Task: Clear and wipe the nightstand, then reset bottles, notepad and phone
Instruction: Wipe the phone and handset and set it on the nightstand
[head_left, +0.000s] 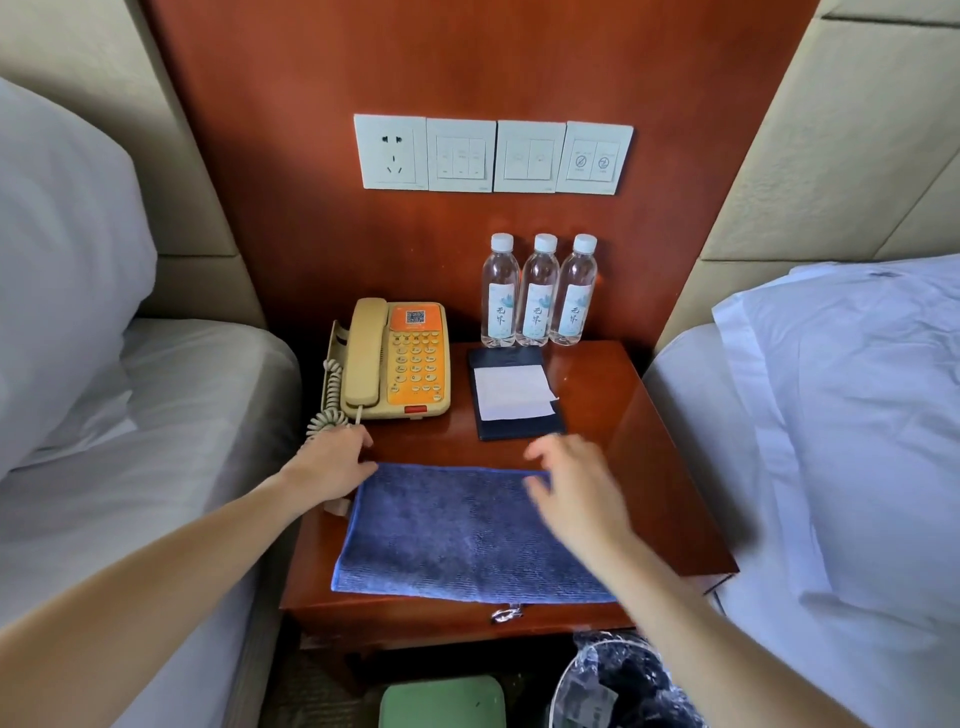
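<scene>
Forearms over counter (649, 467) front edge, blue cloth (467, 535) flat along it. Left hand (332, 467) at far-left corner, grip unclear. Right hand (576, 488) blurred, fingers apart. Phone (400, 364), notepad (514, 395), bottles (537, 296) sit toward the back edge. Step: handling cloth; next likely needs both corners pinched.

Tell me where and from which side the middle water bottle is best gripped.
Grip the middle bottle by the neck under its white cap, coming from above and in front. It stands upright, tight between the left bottle and right bottle, with the wood panel behind; only the tapered necks seem to leave finger room.
</scene>
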